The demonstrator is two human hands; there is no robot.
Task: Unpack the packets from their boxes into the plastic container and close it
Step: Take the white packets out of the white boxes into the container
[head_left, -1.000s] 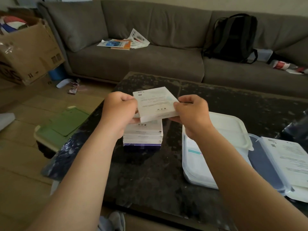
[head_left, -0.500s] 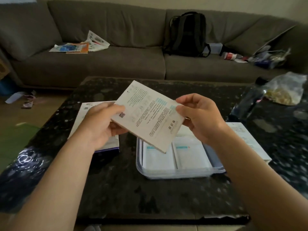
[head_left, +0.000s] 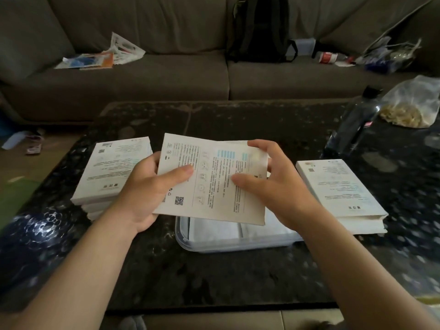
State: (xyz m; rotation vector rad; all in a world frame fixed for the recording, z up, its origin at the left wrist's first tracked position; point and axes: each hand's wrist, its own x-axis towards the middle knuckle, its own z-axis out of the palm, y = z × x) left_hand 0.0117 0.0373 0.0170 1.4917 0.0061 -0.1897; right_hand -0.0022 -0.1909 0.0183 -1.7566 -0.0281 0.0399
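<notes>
While both hands hold it above the table [head_left: 214, 277], a flat white box [head_left: 214, 179] hangs printed face up over the plastic container [head_left: 233, 246]. The left hand [head_left: 145, 194] grips its left edge, thumb on top and fingers beneath. The right hand [head_left: 273, 184] grasps its right end, thumb on the print and fingers curled over the far corner.

The face carries dense lines of Chinese characters too small to read, a column of round icons, pale blue blocks and a QR code near the left thumb.

The container sits toward the table's near edge, roughly at its middle, with white packets [head_left: 214, 231] lying flat inside. A stack of boxes [head_left: 114, 172] stands by the left edge, its top showing a small QR code and faint text. A second pile [head_left: 340, 191] lies just right of the container.

A dark bottle [head_left: 354, 122] and a clear bag [head_left: 412, 106] of pale food occupy the far right corner. Beyond, the sofa [head_left: 166, 79] holds a black backpack [head_left: 259, 29] and loose papers [head_left: 102, 58].
</notes>
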